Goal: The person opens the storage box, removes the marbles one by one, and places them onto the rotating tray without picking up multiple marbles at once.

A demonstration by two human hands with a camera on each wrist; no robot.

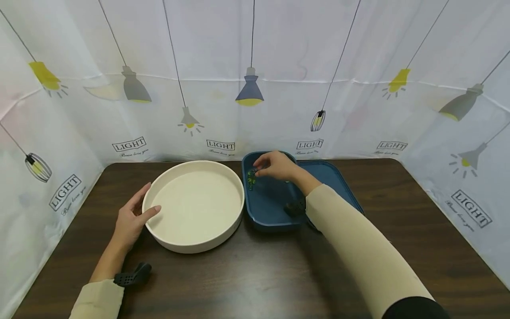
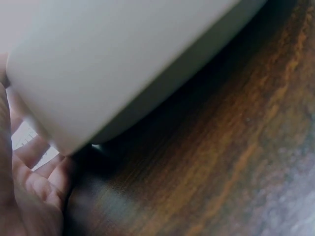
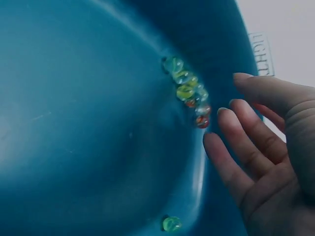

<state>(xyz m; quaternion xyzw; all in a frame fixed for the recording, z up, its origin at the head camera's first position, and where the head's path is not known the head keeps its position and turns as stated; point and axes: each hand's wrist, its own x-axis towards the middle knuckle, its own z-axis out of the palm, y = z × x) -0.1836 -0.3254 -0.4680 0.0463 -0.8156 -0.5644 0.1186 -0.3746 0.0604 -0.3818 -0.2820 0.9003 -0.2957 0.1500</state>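
Note:
A round cream tray [image 1: 193, 204] with a raised rim stands on the table. My left hand [image 1: 129, 219] grips its left side, thumb over the rim and fingers against the outer wall. Beside the tray on its right is a blue rectangular basin [image 1: 271, 204]. Inside it, a cluster of glass marbles [image 3: 186, 92], green, yellow and orange-red, lies along the wall. A single green marble [image 3: 172, 224] rests apart from them. My right hand [image 1: 279, 166] hovers over the basin near the cluster, fingers loosely bent, thumb apart from them, nothing visibly held.
Another blue container or lid [image 1: 332, 177] lies right of the basin, partly hidden by my right arm. The dark wooden table [image 1: 247, 274] meets a white curtain [image 1: 223, 44] printed with lamps at the back and sides.

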